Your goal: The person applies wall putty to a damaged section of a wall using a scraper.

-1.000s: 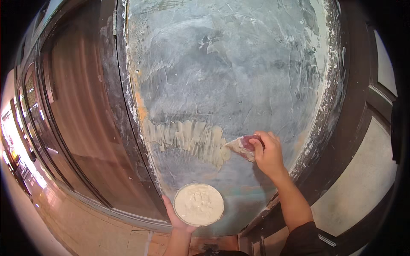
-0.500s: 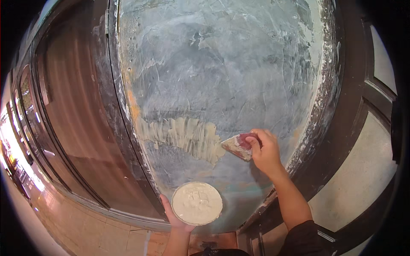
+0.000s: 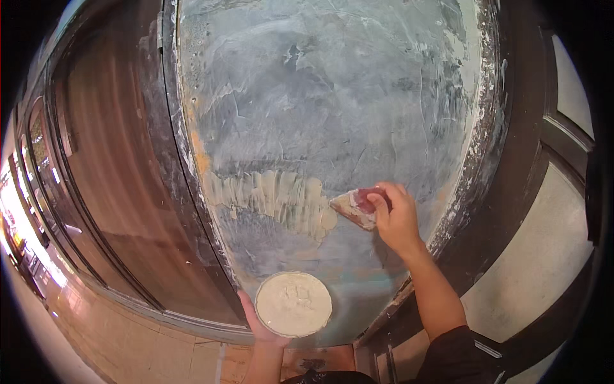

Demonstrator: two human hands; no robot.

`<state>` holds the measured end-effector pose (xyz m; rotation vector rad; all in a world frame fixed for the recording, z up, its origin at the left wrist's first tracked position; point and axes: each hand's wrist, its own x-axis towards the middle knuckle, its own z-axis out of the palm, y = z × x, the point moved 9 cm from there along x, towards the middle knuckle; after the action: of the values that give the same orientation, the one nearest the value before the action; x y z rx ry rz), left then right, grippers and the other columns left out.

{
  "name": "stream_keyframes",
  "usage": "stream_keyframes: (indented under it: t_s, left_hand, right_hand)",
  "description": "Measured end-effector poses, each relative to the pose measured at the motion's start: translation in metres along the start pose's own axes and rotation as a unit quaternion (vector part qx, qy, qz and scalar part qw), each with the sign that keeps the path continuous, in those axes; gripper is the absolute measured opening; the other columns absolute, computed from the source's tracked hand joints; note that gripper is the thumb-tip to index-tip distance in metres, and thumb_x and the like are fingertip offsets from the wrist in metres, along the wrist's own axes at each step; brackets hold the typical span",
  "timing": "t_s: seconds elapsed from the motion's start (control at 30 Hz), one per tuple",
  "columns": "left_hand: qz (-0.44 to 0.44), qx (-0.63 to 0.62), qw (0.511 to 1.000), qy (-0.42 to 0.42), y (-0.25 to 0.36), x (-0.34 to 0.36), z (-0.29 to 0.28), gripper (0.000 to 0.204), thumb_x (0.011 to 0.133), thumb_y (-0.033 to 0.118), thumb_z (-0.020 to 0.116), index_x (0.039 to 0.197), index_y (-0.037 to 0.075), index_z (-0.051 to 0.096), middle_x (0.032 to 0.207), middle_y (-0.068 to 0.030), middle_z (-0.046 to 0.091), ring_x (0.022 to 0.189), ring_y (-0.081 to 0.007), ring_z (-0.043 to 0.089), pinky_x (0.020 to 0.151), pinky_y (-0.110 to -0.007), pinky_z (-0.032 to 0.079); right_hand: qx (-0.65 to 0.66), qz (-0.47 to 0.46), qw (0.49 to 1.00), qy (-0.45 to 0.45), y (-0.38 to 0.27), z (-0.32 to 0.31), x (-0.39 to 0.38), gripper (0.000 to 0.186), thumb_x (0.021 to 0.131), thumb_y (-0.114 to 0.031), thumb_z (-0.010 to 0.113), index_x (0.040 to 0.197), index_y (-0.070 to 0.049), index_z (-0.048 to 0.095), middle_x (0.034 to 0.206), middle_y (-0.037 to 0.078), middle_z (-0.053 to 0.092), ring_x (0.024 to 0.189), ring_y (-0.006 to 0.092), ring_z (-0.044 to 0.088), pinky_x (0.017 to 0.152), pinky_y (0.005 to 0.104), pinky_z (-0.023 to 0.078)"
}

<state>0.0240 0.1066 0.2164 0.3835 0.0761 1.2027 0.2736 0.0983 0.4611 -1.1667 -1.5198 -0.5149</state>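
Observation:
My right hand grips a putty knife with a reddish handle and a blade smeared with pale putty. Its edge points left, close to the right end of a ridged band of cream putty on the grey wall; whether it touches the wall I cannot tell. Lower down, my left hand supports a round container of putty from its left and underside. The putty's surface is mostly smooth, with a few marks in the middle. The fingers beneath the container are hidden.
A brown wooden frame with a dark glass panel borders the wall on the left. On the right stands a dark door with pale panels. Tiled floor lies at the lower left, and a reddish-brown surface is below the container.
My right hand has risen slightly with the putty knife, whose blade has turned a little. The putty band reaches about as far as before. The container has barely shifted.

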Motion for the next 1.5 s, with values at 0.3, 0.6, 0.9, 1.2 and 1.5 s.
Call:
stream_keyframes:
  t_s: [0.3, 0.6, 0.9, 1.2, 1.5]
  left_hand:
    - [-0.004, 0.014, 1.000, -0.025, 0.005, -0.009, 0.009, 0.104, 0.093, 0.086, 0.025, 0.152, 0.002, 0.044, 0.151, -0.0190, 0.051, 0.135, -0.0394, 0.052, 0.110, -0.055, 0.045]
    - [0.012, 0.008, 1.000, 0.010, 0.004, 0.004, -0.004, 0.107, 0.089, 0.090, 0.026, 0.152, 0.006, 0.044, 0.152, -0.0223, 0.049, 0.127, -0.0510, 0.055, 0.093, -0.081, 0.045]
    - [0.004, 0.011, 0.999, -0.030, 0.018, 0.014, 0.028, 0.108, 0.089, 0.091, 0.025, 0.152, 0.005, 0.044, 0.152, -0.0223, 0.049, 0.129, -0.0505, 0.054, 0.097, -0.077, 0.045]
    - [0.015, 0.011, 0.998, -0.065, 0.029, 0.011, 0.053, 0.106, 0.092, 0.087, 0.026, 0.151, 0.000, 0.045, 0.153, -0.0209, 0.049, 0.136, -0.0406, 0.051, 0.112, -0.055, 0.043]
    - [0.006, 0.014, 0.998, -0.063, 0.020, 0.016, 0.053, 0.106, 0.093, 0.086, 0.026, 0.150, 0.000, 0.046, 0.151, -0.0197, 0.052, 0.134, -0.0386, 0.054, 0.112, -0.053, 0.044]
  right_hand:
    - [-0.058, -0.070, 0.993, -0.074, -0.012, 0.034, -0.017, 0.015, 0.091, -0.015, 0.072, 0.105, -0.009, 0.071, 0.094, 0.004, 0.074, 0.086, 0.0282, 0.063, 0.076, 0.0429, 0.041]
    - [0.128, 0.022, 0.991, -0.030, 0.003, -0.002, 0.023, 0.016, 0.094, -0.016, 0.071, 0.104, -0.004, 0.069, 0.089, 0.011, 0.071, 0.083, 0.0302, 0.063, 0.081, 0.0398, 0.045]
    - [-0.038, -0.365, 0.909, -0.198, -0.098, 0.003, -0.048, 0.019, 0.085, -0.014, 0.067, 0.101, -0.023, 0.070, 0.106, -0.012, 0.070, 0.095, 0.0145, 0.058, 0.081, 0.0472, 0.029]
    - [-0.066, -0.416, 0.886, -0.195, -0.124, -0.009, -0.073, 0.020, 0.087, -0.020, 0.067, 0.107, -0.022, 0.068, 0.105, -0.012, 0.067, 0.100, 0.0108, 0.060, 0.082, 0.0446, 0.031]
    - [-0.071, -0.442, 0.878, -0.171, -0.125, -0.003, -0.081, 0.018, 0.084, -0.020, 0.069, 0.102, -0.022, 0.069, 0.099, -0.012, 0.065, 0.099, 0.0085, 0.062, 0.084, 0.0416, 0.032]
